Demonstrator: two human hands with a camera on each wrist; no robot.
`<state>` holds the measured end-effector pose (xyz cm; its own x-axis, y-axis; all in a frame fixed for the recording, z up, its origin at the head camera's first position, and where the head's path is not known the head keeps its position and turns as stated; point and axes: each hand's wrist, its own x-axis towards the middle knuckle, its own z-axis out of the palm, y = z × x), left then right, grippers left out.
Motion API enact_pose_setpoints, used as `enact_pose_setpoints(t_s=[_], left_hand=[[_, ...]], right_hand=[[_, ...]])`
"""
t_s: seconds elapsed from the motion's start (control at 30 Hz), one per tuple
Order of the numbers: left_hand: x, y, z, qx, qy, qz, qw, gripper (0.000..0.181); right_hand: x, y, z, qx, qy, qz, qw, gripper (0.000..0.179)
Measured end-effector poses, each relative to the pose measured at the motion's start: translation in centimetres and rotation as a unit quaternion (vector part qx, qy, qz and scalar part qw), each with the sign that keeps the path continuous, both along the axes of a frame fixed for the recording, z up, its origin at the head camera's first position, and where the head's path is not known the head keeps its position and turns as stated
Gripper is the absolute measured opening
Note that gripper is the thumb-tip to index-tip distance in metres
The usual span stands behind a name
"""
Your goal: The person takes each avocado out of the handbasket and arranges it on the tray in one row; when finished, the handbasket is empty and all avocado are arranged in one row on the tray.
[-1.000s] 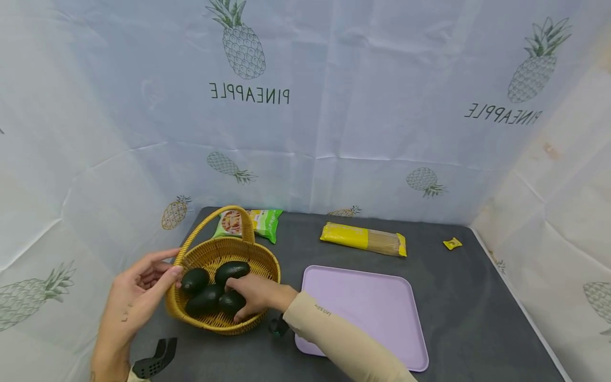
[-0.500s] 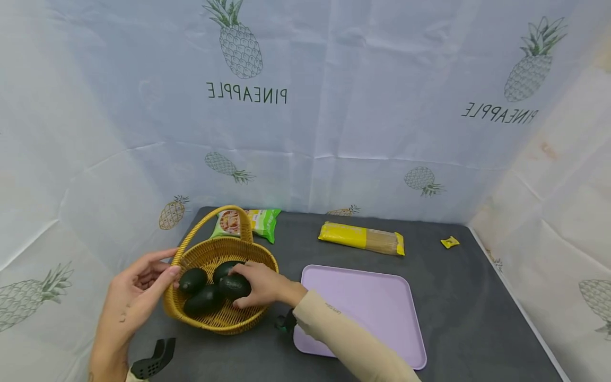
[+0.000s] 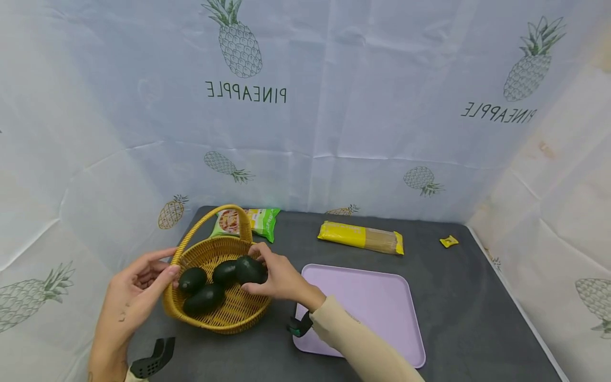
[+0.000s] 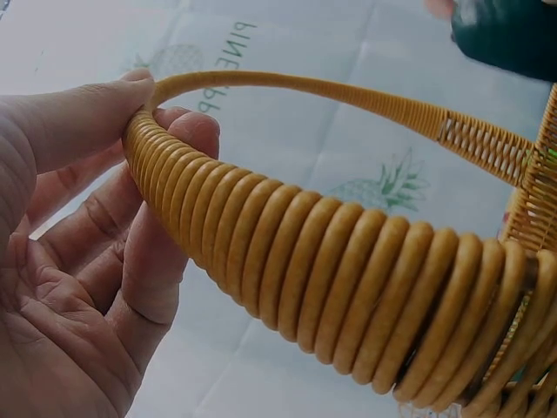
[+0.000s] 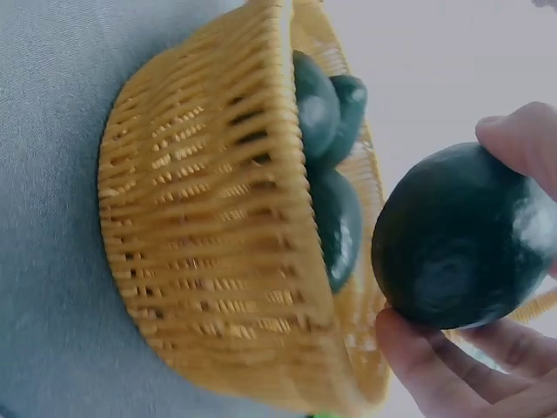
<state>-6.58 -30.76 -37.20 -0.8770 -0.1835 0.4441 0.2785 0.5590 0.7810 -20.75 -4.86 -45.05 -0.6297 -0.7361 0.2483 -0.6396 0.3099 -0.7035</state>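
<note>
My left hand (image 3: 138, 289) pinches the handle of a yellow-brown wicker basket (image 3: 234, 318) near its left side; the left wrist view shows thumb and fingers round the wrapped handle (image 4: 287, 252). Over the basket's right rim, my right hand (image 3: 284, 276) grips a dark green avocado (image 3: 250, 269). In the right wrist view this avocado (image 5: 461, 235) is above the rim, apart from the others, with thumb on one side and fingers on the other. Three more avocados lie inside the basket: one at left (image 3: 193, 280), one in front (image 3: 204, 300) and one farther back (image 3: 224, 273).
A lilac tray (image 3: 363, 307) lies right of the basket, partly under the right forearm. Behind the basket is a green food packet (image 3: 262, 223). A yellow pack of noodles (image 3: 360, 237) and a small yellow wrapped piece (image 3: 448, 241) lie at the back of the dark table (image 3: 468, 307).
My right hand has lifted one avocado from the basket's floor and carried it up and right to the rim. The left hand stays on the handle.
</note>
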Motion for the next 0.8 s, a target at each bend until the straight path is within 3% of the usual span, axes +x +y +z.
enact_pose_setpoints(t_s=[0.37, 0.8], left_hand=[[-0.1, 0.0, 0.0, 0.004, 0.005, -0.004, 1.0000, 0.035], [-0.1, -0.2, -0.4, 0.004, 0.023, -0.024, 0.9995, 0.034]], right_hand=[[-0.4, 5.2, -0.5, -0.045, -0.060, -0.106, 0.9915, 0.066], [0.7, 9.8, -1.9, -0.033, -0.072, -0.258, 0.9630, 0.058]])
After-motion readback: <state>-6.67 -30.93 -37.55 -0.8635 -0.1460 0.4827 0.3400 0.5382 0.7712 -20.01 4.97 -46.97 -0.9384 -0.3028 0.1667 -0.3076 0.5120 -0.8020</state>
